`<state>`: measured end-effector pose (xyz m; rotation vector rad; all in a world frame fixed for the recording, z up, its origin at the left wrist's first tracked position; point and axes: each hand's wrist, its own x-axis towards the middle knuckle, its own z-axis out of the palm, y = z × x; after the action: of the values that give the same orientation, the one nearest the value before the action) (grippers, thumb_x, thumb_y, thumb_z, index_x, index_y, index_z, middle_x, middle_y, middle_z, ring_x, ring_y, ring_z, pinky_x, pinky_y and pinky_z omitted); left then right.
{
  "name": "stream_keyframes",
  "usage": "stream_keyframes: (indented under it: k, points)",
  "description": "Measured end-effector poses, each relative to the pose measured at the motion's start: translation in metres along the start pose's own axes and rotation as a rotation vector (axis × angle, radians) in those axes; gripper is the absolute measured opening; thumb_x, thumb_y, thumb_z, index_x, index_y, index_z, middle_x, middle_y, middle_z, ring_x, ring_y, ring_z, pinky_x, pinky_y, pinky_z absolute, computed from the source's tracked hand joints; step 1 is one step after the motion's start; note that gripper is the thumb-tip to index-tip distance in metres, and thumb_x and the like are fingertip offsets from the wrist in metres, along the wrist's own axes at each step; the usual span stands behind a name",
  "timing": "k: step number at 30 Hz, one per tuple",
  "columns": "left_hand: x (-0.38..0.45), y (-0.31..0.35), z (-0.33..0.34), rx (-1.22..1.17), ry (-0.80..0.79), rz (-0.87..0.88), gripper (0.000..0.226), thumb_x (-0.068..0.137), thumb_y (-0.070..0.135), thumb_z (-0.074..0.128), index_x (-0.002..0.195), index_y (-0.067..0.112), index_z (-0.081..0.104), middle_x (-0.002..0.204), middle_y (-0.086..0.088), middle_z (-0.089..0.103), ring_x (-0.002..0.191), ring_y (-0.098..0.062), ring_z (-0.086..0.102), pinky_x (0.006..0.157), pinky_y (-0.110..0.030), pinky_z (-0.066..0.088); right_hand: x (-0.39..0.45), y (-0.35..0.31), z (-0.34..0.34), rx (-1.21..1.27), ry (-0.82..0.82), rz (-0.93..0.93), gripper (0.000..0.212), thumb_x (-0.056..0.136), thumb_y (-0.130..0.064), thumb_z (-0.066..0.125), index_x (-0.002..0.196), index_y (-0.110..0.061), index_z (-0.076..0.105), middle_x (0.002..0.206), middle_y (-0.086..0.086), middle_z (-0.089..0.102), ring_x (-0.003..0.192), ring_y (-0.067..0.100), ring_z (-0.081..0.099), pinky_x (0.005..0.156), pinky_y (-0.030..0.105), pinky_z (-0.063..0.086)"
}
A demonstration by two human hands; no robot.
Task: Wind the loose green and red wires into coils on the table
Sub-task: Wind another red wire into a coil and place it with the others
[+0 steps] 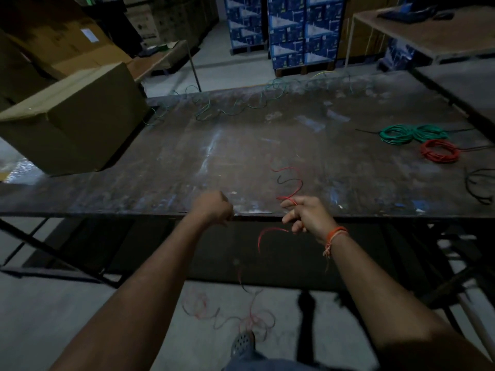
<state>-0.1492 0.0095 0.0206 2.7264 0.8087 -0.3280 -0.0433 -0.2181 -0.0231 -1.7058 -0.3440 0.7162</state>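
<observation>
- Step in hand, by my judgement: winding the loose red wire [290, 187]. It curls across the near worktop [187, 156] at lower centre, crosses the front edge and trails to a tangle on the floor at the bottom of the frame.
- Right hand [305, 215], lower centre right: fingers curled, clamped on the red wire, with a turn looped at the fingertips. A thread band sits on that wrist.
- Left hand [213, 208], lower centre: closed in a fist at the worktop edge. Whether it holds wire cannot be told; none shows in it.
- Already wound: a green coil [409, 133] and a red coil [439, 151], just beside each other at right of frame.
- Outstanding: loose green wire [241, 105] strung along the far edge, upper centre.
- Next move likely calls for drawing slack up from the floor and laying even turns; the floor tangle may snag.
- Cardboard box [72, 116] at upper left overhangs the worktop corner.
</observation>
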Motion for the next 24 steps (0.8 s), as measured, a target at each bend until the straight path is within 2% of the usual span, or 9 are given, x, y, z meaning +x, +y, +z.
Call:
stream_keyframes:
  k: [2,4,6,8,10,15,19,21,24]
  points:
    - [0.002,0.006,0.006,-0.200,0.138,0.023,0.016,0.082,0.018,0.065,0.095,0.018,0.074,0.084,0.002,0.074,0.088,-0.020,0.071,0.079,-0.030,0.057,-0.002,0.003,-0.003,-0.014,-0.016,-0.030,0.038,0.087,0.010,0.039,0.102,-0.006,0.070,0.078,0.018,0.071,0.038,0.015,0.046,0.037,0.019,0.033]
    - [0.004,0.015,0.011,-0.259,0.179,0.150,0.035,0.084,0.012,0.063,0.118,0.020,0.066,0.103,-0.002,0.072,0.098,-0.020,0.068,0.082,-0.026,0.052,-0.004,0.005,-0.006,-0.049,-0.042,-0.061,0.038,0.085,0.011,0.039,0.098,-0.004,0.072,0.075,0.018,0.070,0.040,0.014,0.041,0.039,0.022,0.032]
    - [0.003,0.024,0.016,-0.232,0.185,0.297,0.055,0.083,0.013,0.068,0.136,0.021,0.056,0.124,-0.009,0.061,0.113,-0.022,0.059,0.090,-0.025,0.045,-0.007,0.003,-0.009,-0.090,-0.075,-0.076,0.038,0.084,0.013,0.038,0.094,0.000,0.073,0.070,0.017,0.070,0.039,0.011,0.042,0.040,0.021,0.032]
    - [0.008,0.026,0.025,-0.190,0.201,0.378,0.068,0.080,0.019,0.073,0.143,0.025,0.049,0.136,-0.013,0.048,0.127,-0.026,0.048,0.104,-0.028,0.040,-0.012,-0.003,-0.009,-0.078,-0.118,-0.086,0.038,0.084,0.017,0.035,0.089,0.004,0.070,0.064,0.010,0.068,0.040,0.004,0.048,0.040,0.017,0.032]
    - [0.012,0.026,0.034,-0.243,0.207,0.368,0.072,0.080,0.022,0.075,0.145,0.024,0.046,0.142,-0.013,0.040,0.133,-0.028,0.042,0.112,-0.033,0.036,-0.015,-0.008,-0.008,-0.033,-0.132,-0.100,0.037,0.085,0.020,0.032,0.085,0.007,0.067,0.065,0.004,0.068,0.045,0.002,0.055,0.043,0.017,0.034]
    - [0.021,0.026,0.044,-0.700,0.399,0.287,0.046,0.087,0.016,0.072,0.130,0.014,0.055,0.129,-0.005,0.050,0.117,-0.017,0.053,0.096,-0.036,0.049,-0.017,-0.015,-0.018,-0.038,-0.118,-0.166,0.041,0.085,0.020,0.033,0.073,0.000,0.067,0.066,0.005,0.068,0.056,0.007,0.060,0.051,0.018,0.043]
    - [0.023,0.030,0.039,-1.250,0.364,0.222,0.016,0.094,0.008,0.064,0.110,0.014,0.065,0.107,-0.002,0.070,0.101,-0.014,0.066,0.083,-0.028,0.050,-0.014,-0.011,-0.026,-0.086,-0.099,-0.211,0.044,0.085,0.019,0.036,0.070,-0.007,0.068,0.062,-0.001,0.068,0.059,0.006,0.062,0.055,0.017,0.045]
    - [0.023,0.031,0.036,-1.351,0.365,0.214,0.016,0.098,0.003,0.057,0.103,0.014,0.067,0.100,-0.003,0.073,0.096,-0.012,0.068,0.079,-0.025,0.050,-0.014,-0.006,-0.026,-0.124,-0.082,-0.236,0.044,0.086,0.019,0.039,0.073,-0.009,0.069,0.066,-0.002,0.071,0.062,0.005,0.065,0.058,0.016,0.046]
    - [0.026,0.032,0.038,-1.400,0.307,0.266,0.024,0.096,-0.006,0.053,0.112,0.008,0.064,0.102,-0.010,0.073,0.095,-0.016,0.071,0.080,-0.021,0.053,-0.017,0.000,-0.024,-0.179,-0.065,-0.298,0.040,0.085,0.019,0.048,0.077,-0.013,0.068,0.070,-0.003,0.071,0.069,0.005,0.069,0.064,0.013,0.047]
